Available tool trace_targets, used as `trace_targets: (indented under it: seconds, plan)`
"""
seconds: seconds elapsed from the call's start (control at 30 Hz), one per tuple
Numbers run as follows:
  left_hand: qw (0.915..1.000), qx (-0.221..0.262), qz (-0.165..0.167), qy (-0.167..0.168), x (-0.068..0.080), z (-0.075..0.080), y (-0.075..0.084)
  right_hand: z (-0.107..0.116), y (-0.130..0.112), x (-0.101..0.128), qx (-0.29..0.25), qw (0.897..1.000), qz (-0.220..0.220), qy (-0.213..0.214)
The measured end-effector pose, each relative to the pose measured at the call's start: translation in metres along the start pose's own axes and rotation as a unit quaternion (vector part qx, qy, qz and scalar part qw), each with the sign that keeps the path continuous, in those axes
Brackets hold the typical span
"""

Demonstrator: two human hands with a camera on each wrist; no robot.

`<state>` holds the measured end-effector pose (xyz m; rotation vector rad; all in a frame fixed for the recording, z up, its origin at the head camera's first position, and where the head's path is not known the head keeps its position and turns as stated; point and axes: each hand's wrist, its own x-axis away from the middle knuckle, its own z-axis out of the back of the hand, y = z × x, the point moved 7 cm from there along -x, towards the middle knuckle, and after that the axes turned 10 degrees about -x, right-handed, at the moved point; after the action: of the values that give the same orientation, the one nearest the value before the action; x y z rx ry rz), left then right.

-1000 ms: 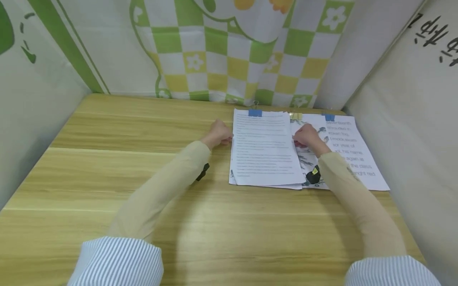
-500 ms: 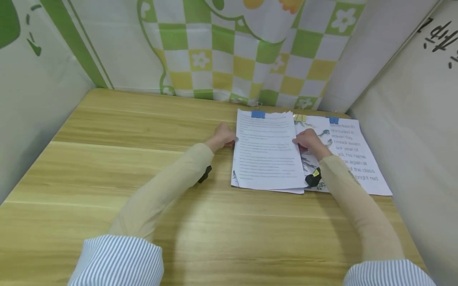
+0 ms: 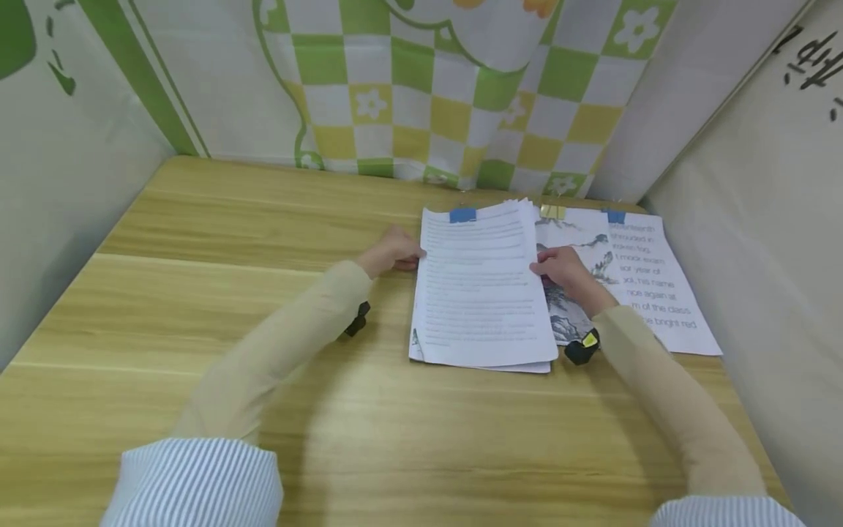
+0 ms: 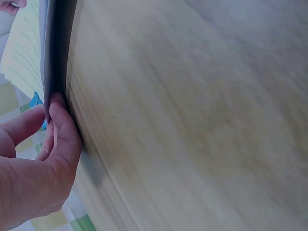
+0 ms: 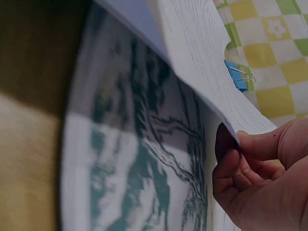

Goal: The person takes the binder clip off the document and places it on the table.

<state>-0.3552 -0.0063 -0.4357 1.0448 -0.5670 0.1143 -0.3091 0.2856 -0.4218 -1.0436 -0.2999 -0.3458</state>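
The stack of printed pages (image 3: 484,289) lies toward the far right corner of the table (image 3: 263,241), its top edge held by a blue binder clip (image 3: 462,214) close to the table's far edge. It partly overlaps a second document, an illustrated sheet (image 3: 632,282) with an ink landscape and large text, which lies between the stack and the right edge of the table and carries its own blue clip (image 3: 615,217); a gold clip (image 3: 552,212) sits between the two.

The pages look light, thin and floppy: the right wrist view shows them bowing upward where lifted, so they would likely bend, fan apart or crease under a hard pull, and loose sheets may slide on one another. The clipped top edge seems the firmest part; the long side edges are where fingers can get under.

The left hand (image 3: 394,252) is at the stack's left edge, fingers loosely curled, the fingertips (image 4: 60,113) touching that edge of the sheaf, which stands a little off the wood. The right hand (image 3: 560,267) is at the stack's right edge, thumb (image 5: 255,142) over and fingers curled beneath, pinching the raised sheets above the illustrated sheet.
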Motion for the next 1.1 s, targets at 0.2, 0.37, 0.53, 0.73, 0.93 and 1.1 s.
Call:
trace_targets:
  seconds: [0.2,0.37,0.53,0.73,0.93,1.1]
  plan:
    - [0.9999,0.014,0.005,0.008,0.002,0.011,-0.003,-0.011,0.001,0.013,-0.003,1.0,0.024,-0.019]
    - [0.9997,0.019,0.006,0.015,0.002,0.018,-0.004,-0.016,0.002,0.022,0.002,0.999,0.032,-0.034]
    - [0.9998,0.013,0.004,0.014,0.001,0.022,-0.006,-0.023,0.004,0.031,0.006,0.998,0.026,-0.048]
    - [0.9999,0.007,-0.003,0.008,0.0,0.021,-0.008,-0.031,0.01,0.039,0.004,0.997,0.027,-0.069]
    - [0.9986,-0.049,-0.005,0.022,-0.002,0.022,-0.009,-0.039,0.015,0.045,0.005,0.997,0.031,-0.07]
    - [0.998,-0.063,0.0,0.013,-0.003,0.021,-0.01,-0.043,0.016,0.048,0.007,0.997,0.029,-0.07]
